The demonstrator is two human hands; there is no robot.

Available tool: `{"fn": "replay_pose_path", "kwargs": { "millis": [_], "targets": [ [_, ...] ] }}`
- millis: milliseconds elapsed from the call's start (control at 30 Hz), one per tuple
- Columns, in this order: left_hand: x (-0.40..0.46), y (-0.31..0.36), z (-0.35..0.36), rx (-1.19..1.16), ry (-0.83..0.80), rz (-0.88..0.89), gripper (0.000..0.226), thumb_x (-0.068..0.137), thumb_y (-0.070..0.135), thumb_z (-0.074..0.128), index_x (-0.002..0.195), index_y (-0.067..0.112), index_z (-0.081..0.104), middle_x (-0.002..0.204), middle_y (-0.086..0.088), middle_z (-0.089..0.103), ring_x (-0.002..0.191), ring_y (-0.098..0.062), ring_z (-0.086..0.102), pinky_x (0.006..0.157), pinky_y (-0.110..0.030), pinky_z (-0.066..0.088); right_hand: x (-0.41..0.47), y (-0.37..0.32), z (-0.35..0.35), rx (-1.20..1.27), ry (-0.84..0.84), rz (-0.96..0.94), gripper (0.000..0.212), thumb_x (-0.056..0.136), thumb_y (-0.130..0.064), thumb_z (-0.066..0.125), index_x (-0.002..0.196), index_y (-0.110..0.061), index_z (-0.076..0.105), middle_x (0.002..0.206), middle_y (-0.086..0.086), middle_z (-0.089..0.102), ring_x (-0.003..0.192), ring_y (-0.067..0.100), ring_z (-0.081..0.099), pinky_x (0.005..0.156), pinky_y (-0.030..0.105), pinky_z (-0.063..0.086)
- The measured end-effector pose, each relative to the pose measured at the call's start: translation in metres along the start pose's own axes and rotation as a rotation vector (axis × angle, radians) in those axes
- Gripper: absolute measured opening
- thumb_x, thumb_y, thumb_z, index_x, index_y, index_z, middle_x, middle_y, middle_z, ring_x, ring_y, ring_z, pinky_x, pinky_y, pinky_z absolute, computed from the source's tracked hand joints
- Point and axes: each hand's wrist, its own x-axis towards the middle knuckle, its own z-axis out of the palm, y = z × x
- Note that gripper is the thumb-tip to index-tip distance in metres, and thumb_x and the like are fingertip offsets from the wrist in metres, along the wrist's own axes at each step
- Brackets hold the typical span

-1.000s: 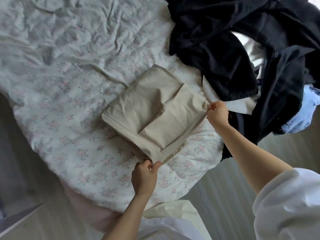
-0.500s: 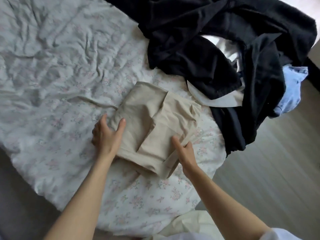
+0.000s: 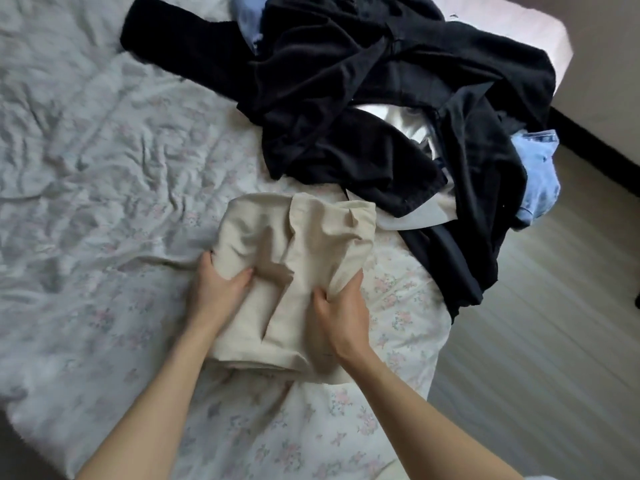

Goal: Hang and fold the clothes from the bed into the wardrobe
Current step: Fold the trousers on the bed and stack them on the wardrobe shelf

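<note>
Beige folded garment point(image 3: 298, 271) near bed point(image 3: 86, 150) edge | left hand point(image 3: 214, 289) and right hand point(image 3: 343, 306) fingers curled gripping its sides | risk: uneven lift, folds slump open

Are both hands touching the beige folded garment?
Touching. The head view shows the left hand and right hand each gripping the beige folded garment, fingers curled into its fabric.

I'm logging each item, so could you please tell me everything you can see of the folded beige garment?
The beige garment is a plain woven-looking cloth, folded into a thick, roughly rectangular bundle with layered flaps and soft creases. It sits on the floral bedsheet near the bed's edge. The left hand grips its left side and the right hand grips its right. Its far corner lies beside the dark clothes pile.
</note>
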Motion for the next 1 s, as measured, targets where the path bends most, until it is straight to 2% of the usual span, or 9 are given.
{"fn": "replay_pose_path", "kwargs": {
  "millis": [100, 167, 267, 433, 533, 633, 800, 900, 1000],
  "targets": [
    [-0.056, 0.026, 0.001, -0.005, 0.276, 0.072, 0.053, 0.086, 0.024, 0.066, 0.128, 0.003, 0.041, 0.132, -0.021, 0.051, 0.116, -0.037, 0.049, 0.084, -0.033, 0.032, -0.007, -0.036, 0.003, -0.146, 0.015, -0.199, 0.071, 0.088, -0.025, 0.045, 0.145, -0.022, 0.002, 0.118, 0.006, 0.052, 0.094, 0.032, 0.055, 0.08, 0.046, 0.048],
    [-0.076, 0.035, -0.004, -0.035, 0.366, 0.104, 0.049, 0.087, 0.023, 0.064, 0.126, 0.001, 0.042, 0.126, -0.023, 0.054, 0.11, -0.039, 0.052, 0.077, -0.034, 0.032, -0.01, -0.057, -0.002, -0.197, 0.006, -0.308, 0.072, 0.087, -0.021, 0.041, 0.147, -0.021, -0.001, 0.116, 0.007, 0.05, 0.093, 0.03, 0.053, 0.078, 0.043, 0.047],
    [-0.086, 0.043, -0.038, -0.125, 0.495, 0.084, 0.049, 0.084, 0.03, 0.067, 0.116, 0.002, 0.043, 0.118, -0.024, 0.057, 0.106, -0.04, 0.054, 0.077, -0.038, 0.04, -0.02, -0.088, -0.018, -0.156, -0.049, -0.551, 0.075, 0.085, -0.033, 0.039, 0.148, -0.025, 0.0, 0.113, 0.004, 0.051, 0.092, 0.027, 0.051, 0.073, 0.039, 0.046],
    [-0.122, 0.045, -0.099, -0.318, 0.602, -0.028, 0.085, 0.071, 0.045, 0.076, 0.133, 0.006, 0.033, 0.135, -0.012, 0.046, 0.122, -0.03, 0.046, 0.089, -0.033, 0.038, -0.056, -0.147, -0.034, -0.168, -0.144, -0.88, 0.076, 0.095, -0.029, 0.041, 0.145, -0.035, -0.016, 0.111, 0.006, 0.052, 0.086, 0.026, 0.053, 0.072, 0.041, 0.048],
    [-0.154, 0.049, -0.136, -0.399, 0.762, -0.052, 0.103, 0.07, 0.037, 0.08, 0.147, 0.013, 0.015, 0.147, -0.009, 0.031, 0.128, -0.028, 0.039, 0.095, -0.03, 0.034, -0.091, -0.187, -0.037, -0.174, -0.181, -1.067, 0.084, 0.091, -0.017, 0.042, 0.138, -0.04, -0.023, 0.102, 0.006, 0.049, 0.079, 0.027, 0.052, 0.065, 0.035, 0.041],
    [-0.189, 0.04, -0.179, -0.425, 0.935, 0.012, 0.104, 0.074, 0.029, 0.077, 0.15, 0.027, 0.006, 0.146, -0.01, 0.029, 0.128, -0.028, 0.037, 0.096, -0.033, 0.033, -0.143, -0.225, -0.039, -0.244, -0.238, -1.319, 0.093, 0.088, -0.008, 0.041, 0.136, -0.045, -0.03, 0.095, 0.007, 0.042, 0.074, 0.027, 0.046, 0.066, 0.034, 0.039],
    [-0.26, -0.003, -0.245, -0.356, 1.159, 0.06, 0.078, 0.077, 0.026, 0.075, 0.14, 0.034, 0.03, 0.112, -0.001, 0.031, 0.107, -0.036, 0.049, 0.084, -0.038, 0.042, -0.242, -0.267, -0.035, -0.291, -0.381, -1.523, 0.081, 0.09, -0.01, 0.037, 0.144, -0.043, -0.013, 0.098, 0.007, 0.041, 0.081, 0.029, 0.048, 0.073, 0.037, 0.041],
    [-0.312, -0.035, -0.276, -0.32, 1.272, 0.031, 0.069, 0.079, 0.028, 0.073, 0.137, 0.032, 0.036, 0.108, 0.002, 0.028, 0.097, -0.037, 0.054, 0.074, -0.035, 0.042, -0.314, -0.271, -0.027, -0.262, -0.423, -1.61, 0.072, 0.089, -0.011, 0.039, 0.135, -0.043, -0.005, 0.093, 0.007, 0.041, 0.079, 0.03, 0.049, 0.067, 0.034, 0.035],
    [-0.378, -0.084, -0.309, -0.296, 1.389, 0.042, 0.066, 0.079, 0.029, 0.073, 0.136, 0.03, 0.038, 0.11, 0.005, 0.027, 0.097, -0.036, 0.055, 0.073, -0.034, 0.042, -0.398, -0.259, -0.018, -0.243, -0.458, -1.705, 0.07, 0.089, -0.012, 0.041, 0.135, -0.041, -0.002, 0.099, 0.008, 0.043, 0.083, 0.03, 0.051, 0.069, 0.036, 0.04]
  ]
}}
